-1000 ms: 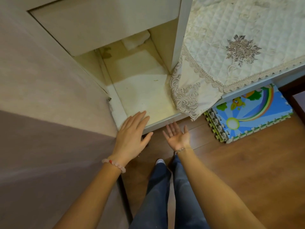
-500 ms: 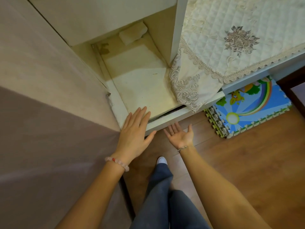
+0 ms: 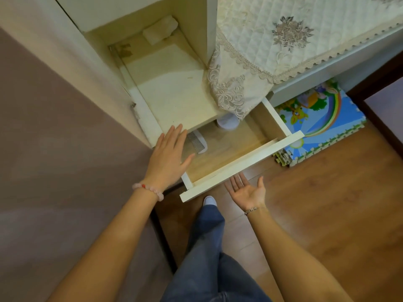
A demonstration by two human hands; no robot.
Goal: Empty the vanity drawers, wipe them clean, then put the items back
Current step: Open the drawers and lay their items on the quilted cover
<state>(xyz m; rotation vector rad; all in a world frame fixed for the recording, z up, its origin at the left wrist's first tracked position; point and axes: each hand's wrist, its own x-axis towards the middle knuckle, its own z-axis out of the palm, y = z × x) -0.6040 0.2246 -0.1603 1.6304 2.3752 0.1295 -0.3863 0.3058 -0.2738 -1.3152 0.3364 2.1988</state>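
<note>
A cream vanity drawer (image 3: 242, 165) stands pulled out near the floor, its wooden bottom mostly bare. Inside lie a grey comb (image 3: 197, 141) at the left and a white round container (image 3: 227, 123) at the back, partly under the lace cloth. My left hand (image 3: 169, 155) hovers flat, palm down, over the drawer's left end and the shelf edge, holding nothing. My right hand (image 3: 247, 191) is palm up, fingers spread, just under the drawer's front panel. Above the drawer is an open shelf (image 3: 174, 88) with a folded white cloth (image 3: 160, 31) at its back.
A quilted lace-edged cover (image 3: 272, 46) hangs over the vanity top to the right. A colourful foam mat (image 3: 314, 118) lies on the wooden floor (image 3: 327, 203) beside the drawer. My legs in blue jeans (image 3: 209, 247) stand below it. A mauve wall (image 3: 54, 171) fills the left.
The bottom drawer has slid out toward me, revealing the comb and container. My right hand moved back with the drawer front; my left hand stayed near the shelf edge.
</note>
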